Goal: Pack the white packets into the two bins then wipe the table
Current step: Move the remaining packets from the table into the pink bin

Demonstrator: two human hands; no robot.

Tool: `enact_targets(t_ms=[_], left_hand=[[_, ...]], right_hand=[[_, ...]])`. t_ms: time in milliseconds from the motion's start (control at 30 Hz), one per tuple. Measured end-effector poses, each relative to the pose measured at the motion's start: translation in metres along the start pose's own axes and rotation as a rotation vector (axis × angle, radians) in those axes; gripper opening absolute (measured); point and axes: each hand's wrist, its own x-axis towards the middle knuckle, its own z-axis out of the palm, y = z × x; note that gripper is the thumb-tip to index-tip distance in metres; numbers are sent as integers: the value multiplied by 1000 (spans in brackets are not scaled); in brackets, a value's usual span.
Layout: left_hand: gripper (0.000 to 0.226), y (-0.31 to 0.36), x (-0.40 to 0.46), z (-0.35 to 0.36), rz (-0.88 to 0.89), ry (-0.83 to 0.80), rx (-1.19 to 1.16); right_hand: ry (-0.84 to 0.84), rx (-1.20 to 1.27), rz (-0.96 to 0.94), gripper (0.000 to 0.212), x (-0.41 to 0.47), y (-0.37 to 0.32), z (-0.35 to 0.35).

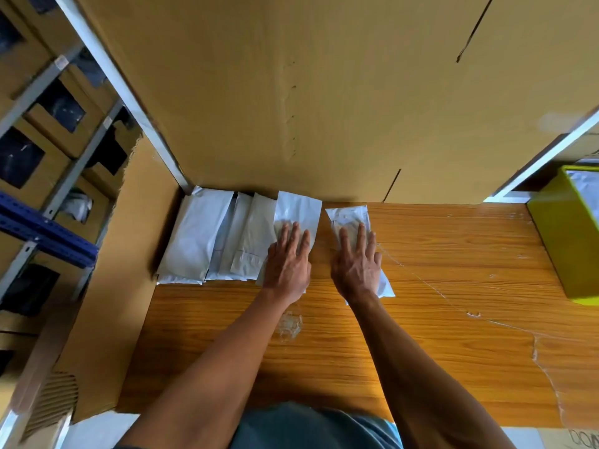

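Observation:
Several white packets (207,234) lie overlapped in a row at the back left of the wooden table (453,286). My left hand (288,264) rests flat, fingers straight, on the rightmost packet of that row (299,207). A separate white packet (350,215) lies just to the right, and my right hand (356,264) presses flat on it. A yellow-green bin (564,241) stands at the table's right edge with white packets (586,186) inside. No second bin is in view.
A tall cardboard wall (324,92) rises right behind the packets. On the left, a cardboard panel (129,254) and metal shelving (48,157) with boxes border the table. Torn clear film (538,351) covers the table's right part.

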Motion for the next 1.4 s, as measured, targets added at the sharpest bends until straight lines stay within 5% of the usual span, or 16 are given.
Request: enact_targets(t_ms=[767, 1033, 1400], left_hand=[[73, 81, -50, -17, 156, -3, -71], [69, 172, -72, 4, 225, 58, -100], [69, 390, -117, 48, 558, -43, -28]], right_hand=[[118, -16, 81, 66, -97, 71, -54], [175, 45, 131, 65, -136, 151, -80], [211, 74, 445, 71, -255, 354, -99]])
